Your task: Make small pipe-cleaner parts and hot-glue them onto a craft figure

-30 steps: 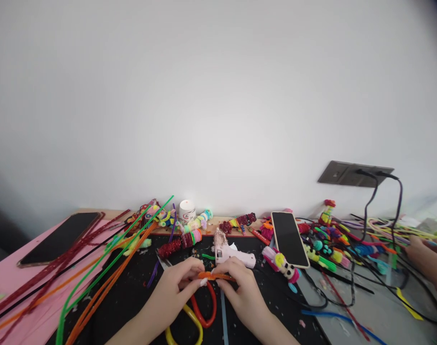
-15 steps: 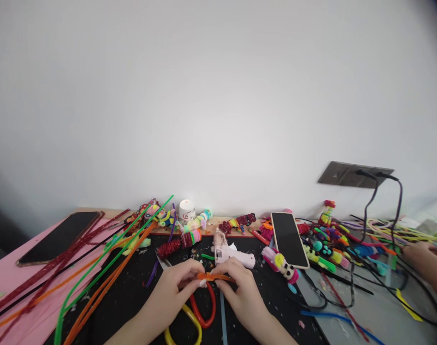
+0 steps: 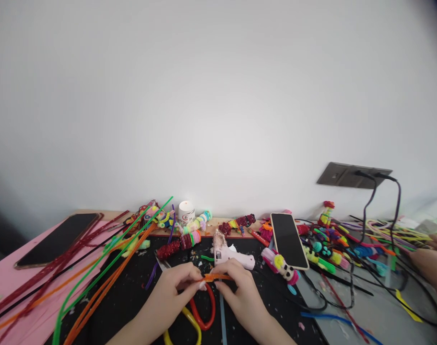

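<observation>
My left hand [image 3: 175, 294] and my right hand [image 3: 240, 292] meet low in the middle of the view, over a black mat [image 3: 132, 297]. Both pinch a short orange pipe cleaner piece [image 3: 216, 277] held flat between their fingertips. Under my hands lie scissors with a red and yellow handle [image 3: 200, 316]. A pale pink glue gun [image 3: 229, 254] lies just beyond my fingers.
Long green, orange and dark red pipe cleaners [image 3: 106, 268] fan out on the left over a pink sheet [image 3: 9, 287] with a phone [image 3: 56, 239]. A second phone [image 3: 288, 239], colourful pipe-cleaner figures [image 3: 322, 244] and black cables [image 3: 365, 215] crowd the right. Another person's hands [image 3: 427, 263] work at the far right.
My hands stay on the orange piece with small finger shifts. The other person's hands at the far right have moved a little further right.
</observation>
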### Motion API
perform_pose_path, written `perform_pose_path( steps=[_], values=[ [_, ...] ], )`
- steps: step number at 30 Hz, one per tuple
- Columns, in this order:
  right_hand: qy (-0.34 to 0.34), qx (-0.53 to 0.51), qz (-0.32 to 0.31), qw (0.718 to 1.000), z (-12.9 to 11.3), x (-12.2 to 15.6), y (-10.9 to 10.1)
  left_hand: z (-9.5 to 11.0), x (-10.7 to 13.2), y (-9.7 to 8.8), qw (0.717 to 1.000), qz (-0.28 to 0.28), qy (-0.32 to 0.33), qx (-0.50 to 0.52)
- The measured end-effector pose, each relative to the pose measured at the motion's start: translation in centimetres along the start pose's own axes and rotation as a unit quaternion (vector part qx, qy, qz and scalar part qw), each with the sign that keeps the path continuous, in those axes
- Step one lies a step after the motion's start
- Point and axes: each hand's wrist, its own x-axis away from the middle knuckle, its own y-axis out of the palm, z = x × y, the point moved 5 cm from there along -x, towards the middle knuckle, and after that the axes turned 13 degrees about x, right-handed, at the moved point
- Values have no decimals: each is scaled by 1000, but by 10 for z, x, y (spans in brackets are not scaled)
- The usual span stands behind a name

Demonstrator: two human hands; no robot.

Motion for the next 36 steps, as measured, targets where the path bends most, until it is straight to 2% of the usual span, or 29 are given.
perform_pose_path(
  steps=[11,15,27,32,36],
  values=[
    [4,4,59,998,6,-1,-7,-6,-2,-3,986,33,-38,160],
    [5,-8,66,998,8,-1,-7,-7,-3,-4,982,46,-43,179],
    [38,-14,71,997,11,-1,-7,-7,-5,-5,977,32,-52,204],
    [115,-127,75,982,17,-2,-6,-7,-4,-3,974,16,-57,217],
    [184,-288,70,937,26,-2,1,-13,-2,-1,969,-3,-52,242]
  ],
)
